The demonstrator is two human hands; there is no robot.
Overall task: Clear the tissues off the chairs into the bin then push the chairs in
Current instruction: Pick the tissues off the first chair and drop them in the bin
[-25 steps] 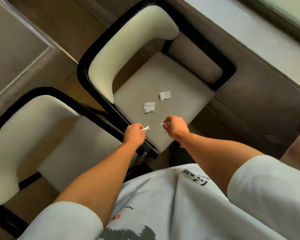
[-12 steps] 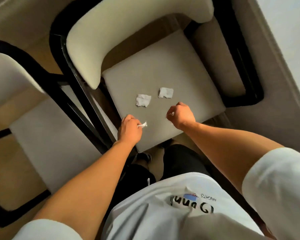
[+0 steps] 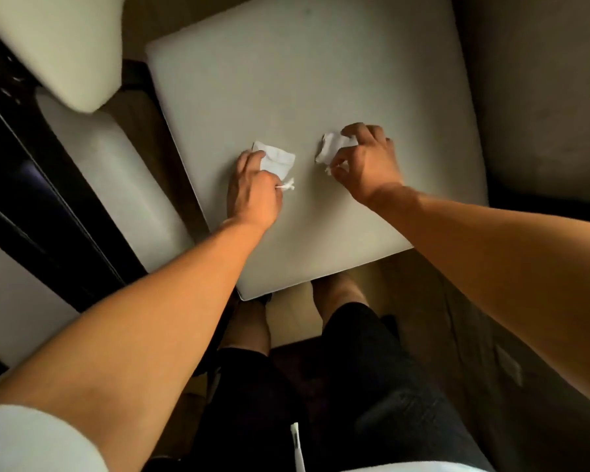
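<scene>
We are bending over the chair seat (image 3: 307,73), both hands down on its pale cushion. Our left hand (image 3: 252,195) is resting on the near-left edge of a flat tissue (image 3: 278,161), fingertips (image 3: 251,158) touching its corner, while a small twisted tissue scrap (image 3: 286,186) is sticking out to the right from between the curled thumb and fingers, its long axis lying roughly across the seat. The flat tissue is lying spread on the cushion, its longer side running from upper left to lower right. Our right hand (image 3: 365,161) is curling tightly around a crumpled tissue (image 3: 332,148), thumb and fingers pinching it, with the bunched paper poking out to the left toward the other hand. The two tissues are sitting near each other in the middle of the seat, not touching. A second chair's cushion (image 3: 116,178) is lying just beside, to our left
</scene>
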